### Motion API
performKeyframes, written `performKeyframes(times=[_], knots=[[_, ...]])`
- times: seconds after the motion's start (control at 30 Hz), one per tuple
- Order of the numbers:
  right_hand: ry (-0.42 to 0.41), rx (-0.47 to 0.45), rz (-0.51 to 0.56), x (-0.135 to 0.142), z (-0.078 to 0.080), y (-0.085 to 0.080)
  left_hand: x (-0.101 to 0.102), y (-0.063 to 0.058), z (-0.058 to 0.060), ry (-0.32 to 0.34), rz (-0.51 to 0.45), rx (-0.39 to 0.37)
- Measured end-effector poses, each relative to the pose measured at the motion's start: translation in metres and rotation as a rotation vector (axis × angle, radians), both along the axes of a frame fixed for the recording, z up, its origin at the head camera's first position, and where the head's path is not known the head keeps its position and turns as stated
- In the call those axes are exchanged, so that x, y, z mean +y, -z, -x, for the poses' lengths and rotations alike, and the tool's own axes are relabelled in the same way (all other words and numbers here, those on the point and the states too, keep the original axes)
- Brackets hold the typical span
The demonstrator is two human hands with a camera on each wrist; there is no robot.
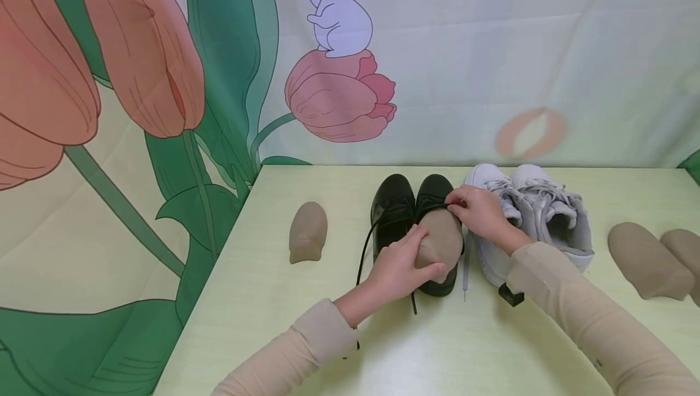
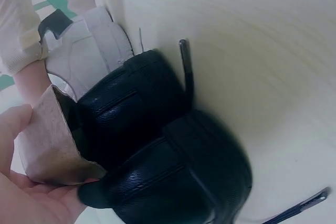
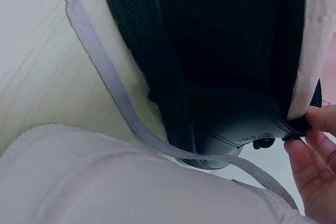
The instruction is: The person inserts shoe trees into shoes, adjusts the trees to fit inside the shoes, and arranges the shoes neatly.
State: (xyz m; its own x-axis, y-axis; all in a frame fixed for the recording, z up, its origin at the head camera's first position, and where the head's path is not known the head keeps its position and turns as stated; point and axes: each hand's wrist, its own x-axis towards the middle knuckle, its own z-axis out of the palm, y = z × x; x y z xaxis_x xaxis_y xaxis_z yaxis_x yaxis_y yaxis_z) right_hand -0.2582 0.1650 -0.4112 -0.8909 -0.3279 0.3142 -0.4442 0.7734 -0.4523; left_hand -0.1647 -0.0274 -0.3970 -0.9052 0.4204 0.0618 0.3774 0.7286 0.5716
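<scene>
My left hand point(image 1: 396, 269) had hold of a beige insert point(image 1: 443, 237), thumb and fingers apart around it; my right hand point(image 1: 483, 212), fingertips closed, pinched the upper edge of the right-hand black shoe point(image 1: 434, 188). Insert sat partway in that shoe's opening, near end sticking out. Other black shoe point(image 1: 395, 191) alongside, lace point(image 2: 302, 207) loose. White shoes point(image 1: 489, 256) just right. On the surface point(image 1: 246, 323): another insert point(image 1: 308, 232) left, two more inserts point(image 1: 648, 259) far right.

Soft light, faint shadows, hazy wrist views.
</scene>
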Motion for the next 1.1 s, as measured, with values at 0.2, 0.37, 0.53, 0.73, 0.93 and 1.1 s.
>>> performKeyframes(times=[0.2,0.37,0.53,0.73,0.93,1.1], knots=[[0.002,-0.008,0.001,0.001,0.001,0.002,0.002,-0.01,-0.002,0.006,0.079,0.08],[0.003,-0.006,0.003,0.002,0.002,0.001,0.004,-0.02,0.001,0.001,0.127,0.088],[0.004,-0.005,0.0,0.002,0.002,0.0,0.008,-0.025,0.001,-0.008,0.185,0.082],[0.002,-0.014,0.005,0.002,0.001,0.0,0.015,-0.027,0.0,-0.021,0.256,0.131],[-0.001,-0.01,0.006,0.002,0.001,0.0,0.019,-0.03,0.0,-0.019,0.349,0.172],[-0.006,-0.006,0.0,0.001,0.001,0.0,0.021,-0.036,0.001,-0.014,0.403,0.168]])
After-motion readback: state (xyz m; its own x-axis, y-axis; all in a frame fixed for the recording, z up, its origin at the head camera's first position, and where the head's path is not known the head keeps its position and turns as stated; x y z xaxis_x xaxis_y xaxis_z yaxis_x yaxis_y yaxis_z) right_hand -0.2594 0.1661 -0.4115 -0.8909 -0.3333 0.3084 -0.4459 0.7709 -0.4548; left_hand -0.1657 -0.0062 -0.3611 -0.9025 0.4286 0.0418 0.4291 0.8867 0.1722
